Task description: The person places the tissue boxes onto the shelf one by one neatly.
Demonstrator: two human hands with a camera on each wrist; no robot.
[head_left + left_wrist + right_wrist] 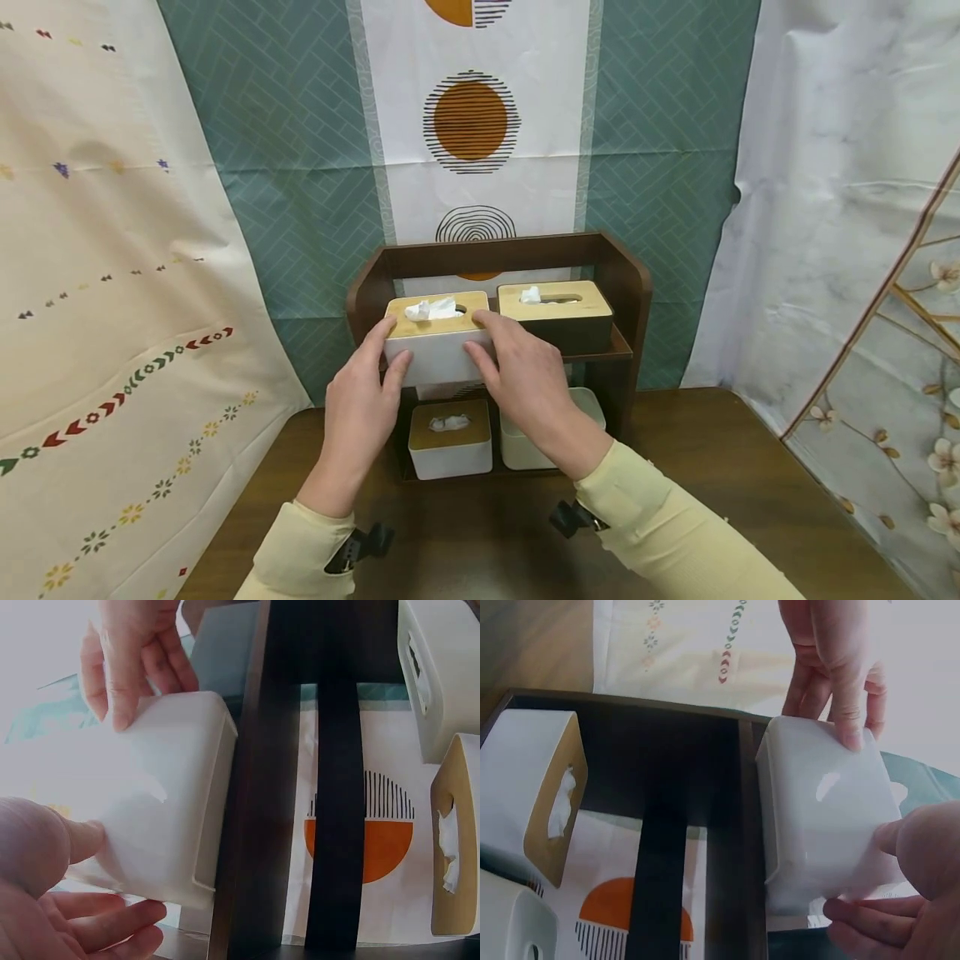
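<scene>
Both hands grip a white tissue box (442,358) with a light wooden lid and a tissue poking from its slot. My left hand (360,404) holds the left end, its thumb on the front face and fingers at the lid edge. On the right end, my right hand (528,375) grips likewise, thumb on the front. The box is at the upper shelf's left half, at its front edge. In the left wrist view, the white box (157,787) overlaps the dark shelf board (255,780). A black tissue box (558,329) with a wooden lid sits just right of it.
A dark brown two-tier rack (633,333) stands on a brown wooden table (712,492). On its lower level are a white tissue box (452,458) with a wooden lid and an off-white box (517,450), partly behind my right arm. Patterned cloths (292,167) hang behind.
</scene>
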